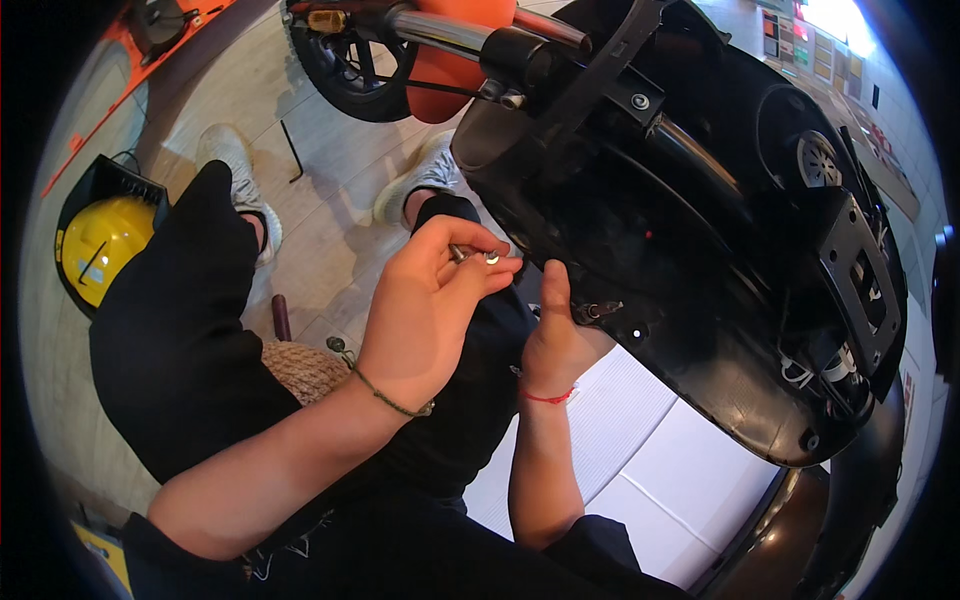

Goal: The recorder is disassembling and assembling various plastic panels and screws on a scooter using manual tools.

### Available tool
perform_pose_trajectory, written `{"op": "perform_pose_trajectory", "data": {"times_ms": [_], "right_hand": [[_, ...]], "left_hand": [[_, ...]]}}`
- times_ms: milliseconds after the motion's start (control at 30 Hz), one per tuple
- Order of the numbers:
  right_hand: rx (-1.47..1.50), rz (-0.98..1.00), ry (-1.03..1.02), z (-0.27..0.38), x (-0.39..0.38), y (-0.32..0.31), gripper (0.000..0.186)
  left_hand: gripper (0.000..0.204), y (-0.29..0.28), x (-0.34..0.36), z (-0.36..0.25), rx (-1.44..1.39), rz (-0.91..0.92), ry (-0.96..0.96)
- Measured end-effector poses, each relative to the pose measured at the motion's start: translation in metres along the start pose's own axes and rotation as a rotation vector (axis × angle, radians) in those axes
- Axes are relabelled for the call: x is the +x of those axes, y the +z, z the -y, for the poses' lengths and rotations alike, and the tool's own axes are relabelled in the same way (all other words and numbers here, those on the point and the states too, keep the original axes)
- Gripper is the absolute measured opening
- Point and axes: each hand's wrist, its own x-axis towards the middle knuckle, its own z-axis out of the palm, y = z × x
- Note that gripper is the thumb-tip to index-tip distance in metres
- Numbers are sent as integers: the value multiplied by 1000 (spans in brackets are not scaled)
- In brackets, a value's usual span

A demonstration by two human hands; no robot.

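My left hand is closed in a pinch, with a small metal bolt at its fingertips. It hovers just left of a large black plastic scooter panel, apart from its edge. My right hand grips that edge, the thumb upright on the near side and the other fingers hidden behind. A small metal fitting lies on the panel beside my right thumb. A round white hole shows through the panel near it.
A scooter wheel with an orange fender stands ahead. A black hex key lies on the floor between my shoes. At left, a black crate holds a yellow helmet. A white ribbed surface extends below the panel.
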Motion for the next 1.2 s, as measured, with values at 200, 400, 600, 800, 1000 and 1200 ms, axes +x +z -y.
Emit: {"op": "perform_pose_trajectory", "data": {"times_ms": [200, 400, 600, 800, 1000, 1200], "right_hand": [[81, 29, -10, 0, 1, 0, 30], [97, 33, 64, 1, 0, -3, 46], [117, 20, 65, 7, -1, 0, 44], [131, 53, 6, 0, 0, -1, 43], [122, 75, 1, -6, -1, -3, 36], [84, 84, -90, 1, 1, 0, 35]], "left_hand": [[16, 3, 3, -2, 1, 28, -19], [15, 2, 10, 3, 88, 15, -17], [12, 6, 18, 7, 9, 6, 15], [13, 7, 19, 12, 106, 39, 45], [16, 10, 15, 12, 117, -34, 53], [16, 18, 17, 13, 12, -54, 44]]}}
